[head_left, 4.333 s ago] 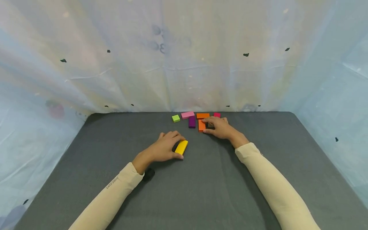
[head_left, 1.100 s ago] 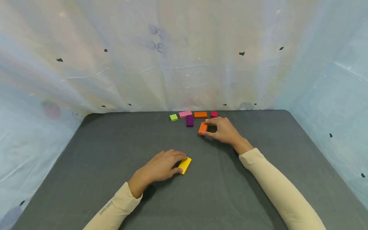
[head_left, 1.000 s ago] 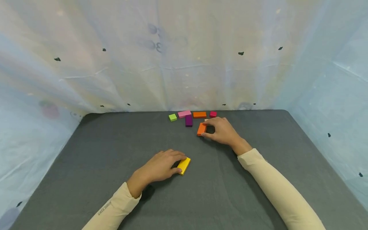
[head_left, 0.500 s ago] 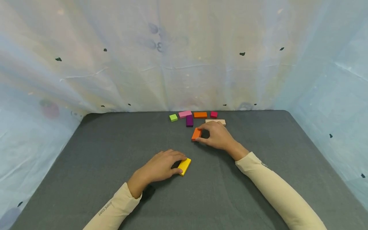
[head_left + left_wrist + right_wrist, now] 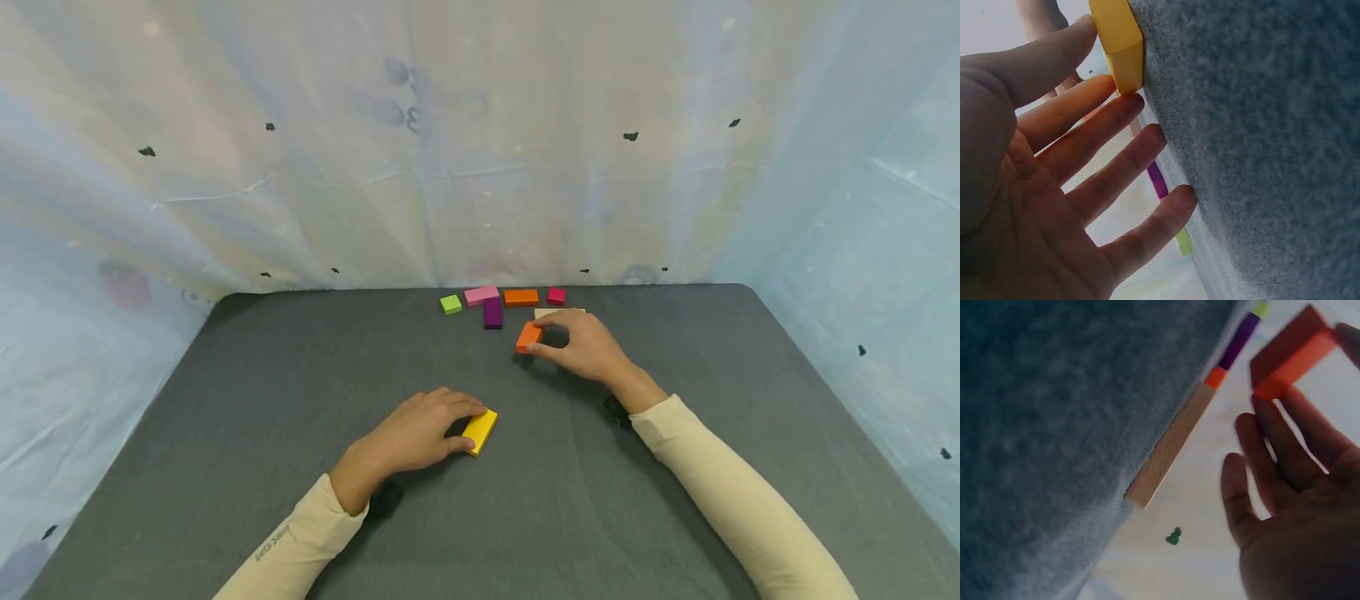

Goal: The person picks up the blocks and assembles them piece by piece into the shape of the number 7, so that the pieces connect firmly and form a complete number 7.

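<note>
Since half a second ago, the right hand (image 5: 588,346) has carried its orange block (image 5: 528,336) rightward and farther from the person; the left hand (image 5: 416,433) has barely moved. That left hand pinches a yellow block (image 5: 482,431) on the grey table (image 5: 300,367) between thumb and fingertips, its other fingers spread. Well beyond those fingertips lie a lime block (image 5: 451,305), a pink block (image 5: 481,295), a purple block (image 5: 492,313) before it, and a second orange block (image 5: 521,297). Next, the carried block sits clamped between right thumb and fingertips, off the table. Beyond the right fingers lie a crimson block (image 5: 556,296) and, nearer them, a pale wooden block (image 5: 1172,444).
</note>
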The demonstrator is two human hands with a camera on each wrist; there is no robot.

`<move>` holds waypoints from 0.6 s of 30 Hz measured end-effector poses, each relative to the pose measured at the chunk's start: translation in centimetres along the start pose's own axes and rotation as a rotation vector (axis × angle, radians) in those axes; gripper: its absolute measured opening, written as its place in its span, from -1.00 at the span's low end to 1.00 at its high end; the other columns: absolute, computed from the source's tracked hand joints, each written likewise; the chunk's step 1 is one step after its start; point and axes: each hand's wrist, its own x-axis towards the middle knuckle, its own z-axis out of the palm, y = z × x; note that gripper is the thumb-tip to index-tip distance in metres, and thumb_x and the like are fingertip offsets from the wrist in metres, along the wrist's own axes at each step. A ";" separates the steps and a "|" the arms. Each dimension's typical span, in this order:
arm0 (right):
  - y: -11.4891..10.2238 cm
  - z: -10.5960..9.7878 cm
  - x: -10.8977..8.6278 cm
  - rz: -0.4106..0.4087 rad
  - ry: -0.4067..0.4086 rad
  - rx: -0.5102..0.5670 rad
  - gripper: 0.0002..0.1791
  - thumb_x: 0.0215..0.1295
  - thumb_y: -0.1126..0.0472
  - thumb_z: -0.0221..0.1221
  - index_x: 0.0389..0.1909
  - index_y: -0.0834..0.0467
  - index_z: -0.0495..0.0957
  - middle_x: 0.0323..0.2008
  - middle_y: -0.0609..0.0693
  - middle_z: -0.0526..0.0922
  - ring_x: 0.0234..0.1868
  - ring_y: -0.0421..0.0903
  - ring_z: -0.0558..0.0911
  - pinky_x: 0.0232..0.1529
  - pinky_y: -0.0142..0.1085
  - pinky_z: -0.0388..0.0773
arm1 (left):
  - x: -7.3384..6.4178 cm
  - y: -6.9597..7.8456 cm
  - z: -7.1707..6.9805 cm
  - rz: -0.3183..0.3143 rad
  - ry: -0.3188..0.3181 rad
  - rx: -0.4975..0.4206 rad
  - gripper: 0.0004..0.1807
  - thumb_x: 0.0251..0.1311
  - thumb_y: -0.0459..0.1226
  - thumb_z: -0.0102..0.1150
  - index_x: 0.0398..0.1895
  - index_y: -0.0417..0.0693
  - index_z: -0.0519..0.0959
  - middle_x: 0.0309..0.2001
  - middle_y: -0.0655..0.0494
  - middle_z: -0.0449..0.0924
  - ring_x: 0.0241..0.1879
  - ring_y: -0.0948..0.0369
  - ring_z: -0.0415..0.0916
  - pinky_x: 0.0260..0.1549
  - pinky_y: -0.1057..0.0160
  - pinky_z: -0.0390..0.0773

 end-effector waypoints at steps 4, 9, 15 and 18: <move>0.4 -0.3 -0.2 0.047 0.005 0.054 -0.42 0.25 -0.18 0.31 0.20 0.03 0.60 0.19 0.04 0.64 0.28 0.09 0.53 0.33 0.12 0.38 | 0.0 0.0 0.0 0.001 0.005 -0.001 -0.47 0.27 -0.02 0.29 0.30 0.17 0.53 0.29 0.25 0.53 0.28 0.15 0.43 0.22 -0.13 0.43; 0.0 -0.2 -0.4 0.064 0.026 0.107 -0.42 0.25 -0.20 0.29 0.22 0.00 0.59 0.25 0.02 0.60 0.34 0.08 0.47 0.34 0.14 0.37 | 0.1 0.1 -0.2 -0.007 0.000 -0.005 -0.47 0.27 -0.02 0.30 0.30 0.15 0.53 0.29 0.24 0.53 0.29 0.14 0.42 0.23 -0.15 0.42; -0.7 0.5 -0.9 0.037 0.036 0.093 -0.43 0.25 -0.21 0.30 0.21 -0.02 0.60 0.23 -0.01 0.61 0.33 0.04 0.48 0.35 0.10 0.38 | 0.1 0.2 -0.2 -0.015 -0.010 -0.013 -0.46 0.26 -0.03 0.30 0.30 0.13 0.53 0.28 0.21 0.53 0.29 0.11 0.42 0.25 -0.17 0.41; -1.1 0.8 -1.1 0.016 0.030 0.072 -0.42 0.24 -0.22 0.30 0.19 -0.02 0.61 0.20 -0.02 0.63 0.27 0.02 0.53 0.33 0.07 0.40 | 0.2 0.3 -0.1 -0.024 -0.008 -0.011 -0.46 0.25 -0.03 0.31 0.30 0.11 0.54 0.28 0.19 0.53 0.29 0.10 0.43 0.26 -0.17 0.40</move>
